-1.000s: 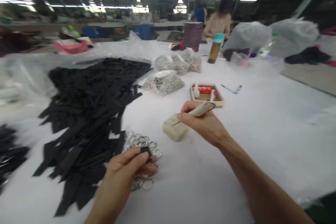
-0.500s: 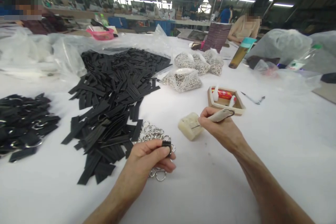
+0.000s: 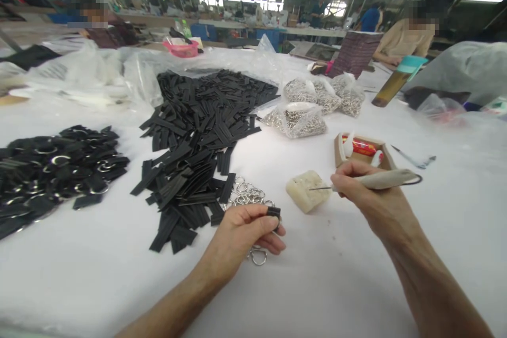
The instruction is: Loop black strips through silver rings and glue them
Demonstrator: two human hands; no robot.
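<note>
My left hand (image 3: 247,232) pinches a short folded black webbing strap (image 3: 273,212) between thumb and fingers. Metal D-rings (image 3: 247,193) lie in a small heap just behind and beneath this hand. In my right hand (image 3: 366,190) is an awl (image 3: 390,179) with a pale handle and a dark loop at its rear end. Its thin metal shaft points left, over a yellowish wax-like block (image 3: 303,198); whether the tip touches the block I cannot tell. A large pile of black webbing straps (image 3: 194,163) spreads beyond my left hand.
At left lies a heap of black straps with rings (image 3: 59,169). Clear bags of metal rings (image 3: 299,121) stand behind the block. A small box (image 3: 388,156) holds a red tube; a pen (image 3: 414,158) lies beside it. A bottle (image 3: 396,84) stands farther back. Other people sit across.
The view has swung left, so everything appears farther right. My right hand has drawn the awl back slightly from the block, showing more of its shaft. My left hand keeps its pinch on the strap.
</note>
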